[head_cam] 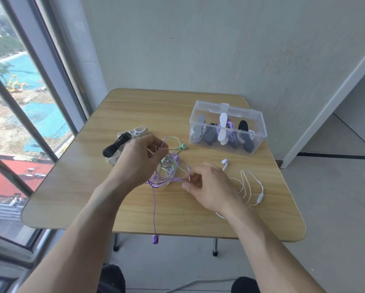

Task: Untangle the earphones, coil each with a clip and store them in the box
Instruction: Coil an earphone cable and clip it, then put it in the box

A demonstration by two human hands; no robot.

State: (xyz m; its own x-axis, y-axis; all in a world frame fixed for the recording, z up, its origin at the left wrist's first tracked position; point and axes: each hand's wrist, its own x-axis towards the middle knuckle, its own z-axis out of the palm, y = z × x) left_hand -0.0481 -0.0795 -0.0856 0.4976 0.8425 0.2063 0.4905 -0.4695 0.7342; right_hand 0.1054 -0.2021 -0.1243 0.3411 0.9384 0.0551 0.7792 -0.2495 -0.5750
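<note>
Hands raised over table (118, 208), left hand (138, 160) and right hand (209, 187) fingers pinching tangled earphones (166, 172).

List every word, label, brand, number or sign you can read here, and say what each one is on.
None: no readable text shows in this picture.
The clear box and the clips inside it carry no visible label.
The black clip on the table shows a faint pale mark, too blurred to read.
The white earphones' remote shows no legible marking.
The purple plug is too small to show any print.
</note>
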